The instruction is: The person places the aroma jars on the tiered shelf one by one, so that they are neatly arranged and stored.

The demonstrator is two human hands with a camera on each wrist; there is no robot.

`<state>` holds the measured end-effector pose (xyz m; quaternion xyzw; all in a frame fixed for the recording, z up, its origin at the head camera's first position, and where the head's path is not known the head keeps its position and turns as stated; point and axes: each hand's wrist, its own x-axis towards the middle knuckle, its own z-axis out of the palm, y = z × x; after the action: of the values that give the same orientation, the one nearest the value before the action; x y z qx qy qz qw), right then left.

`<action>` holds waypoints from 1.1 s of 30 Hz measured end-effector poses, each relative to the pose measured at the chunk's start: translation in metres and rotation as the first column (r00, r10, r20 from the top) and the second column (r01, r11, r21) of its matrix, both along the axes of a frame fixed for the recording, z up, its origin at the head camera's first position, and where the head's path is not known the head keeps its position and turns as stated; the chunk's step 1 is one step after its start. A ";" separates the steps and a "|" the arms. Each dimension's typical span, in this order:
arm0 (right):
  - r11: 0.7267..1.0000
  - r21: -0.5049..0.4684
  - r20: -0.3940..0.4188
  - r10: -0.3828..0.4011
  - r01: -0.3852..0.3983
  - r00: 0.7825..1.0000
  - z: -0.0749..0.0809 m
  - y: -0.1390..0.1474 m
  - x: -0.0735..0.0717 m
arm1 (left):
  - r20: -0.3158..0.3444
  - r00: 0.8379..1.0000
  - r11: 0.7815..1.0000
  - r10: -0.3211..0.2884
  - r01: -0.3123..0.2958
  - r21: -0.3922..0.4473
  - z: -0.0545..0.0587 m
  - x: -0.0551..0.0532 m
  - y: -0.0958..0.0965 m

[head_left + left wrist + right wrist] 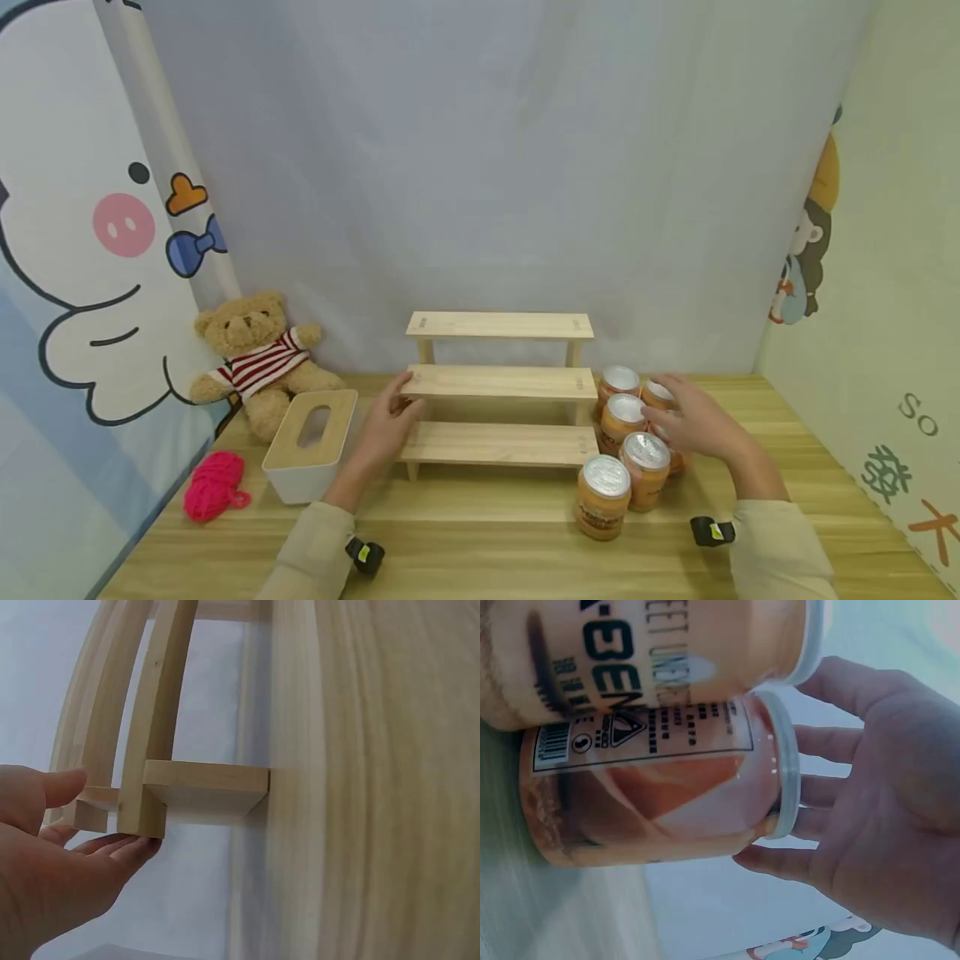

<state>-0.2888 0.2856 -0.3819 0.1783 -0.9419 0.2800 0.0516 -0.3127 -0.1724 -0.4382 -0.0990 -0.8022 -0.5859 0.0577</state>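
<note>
Here, jars point(602, 505) on wood-grain table point(480, 558), grey backdrop point(495, 175), cartoon-printed walls point(67, 208)

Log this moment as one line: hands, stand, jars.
left hand: touching stand, left end | right hand: at jars, grip unclear | stand: wooden, tiered | jars: clustered at stand's right end

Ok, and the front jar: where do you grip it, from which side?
Probably round the body, just under the lid, coming from the front. The front jar stands upright and round with its near side open; another jar crowds its back right and the rack stands behind to its left.
</note>
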 end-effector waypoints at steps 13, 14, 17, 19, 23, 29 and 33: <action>0.993 -0.103 -0.023 -0.066 0.063 0.998 -0.013 0.018 -0.009 | 0.010 0.997 0.984 0.074 -0.075 0.164 -0.003 -0.012 0.004; 0.992 -0.112 -0.032 -0.070 0.066 0.997 -0.015 0.019 -0.010 | 0.025 0.997 0.978 0.079 -0.083 0.192 -0.004 -0.013 0.005; 0.986 -0.136 -0.019 -0.095 0.091 0.995 -0.019 0.022 -0.014 | 0.070 0.993 0.957 0.092 -0.108 0.269 -0.004 -0.014 0.007; 0.981 -0.153 0.002 -0.120 0.118 0.993 -0.022 0.023 -0.017 | 0.083 0.991 0.949 0.103 -0.123 0.291 -0.004 -0.014 0.008; 0.967 -0.189 0.067 -0.163 0.173 0.984 -0.026 0.026 -0.025 | 0.083 0.990 0.938 0.117 -0.138 0.317 -0.004 -0.014 0.007; 0.957 -0.188 0.118 -0.200 0.219 0.973 -0.025 0.029 -0.034 | 0.082 0.991 0.934 0.103 -0.125 0.335 -0.005 -0.015 0.007; 0.968 -0.134 0.136 -0.192 0.210 0.972 -0.021 0.031 -0.042 | 0.083 0.992 0.933 0.100 -0.122 0.337 -0.005 -0.014 0.007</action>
<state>-0.3312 0.3169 -0.4026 0.0599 -0.9332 0.3527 0.0350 -0.3270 -0.1650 -0.4431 -0.0231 -0.6942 -0.7149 0.0809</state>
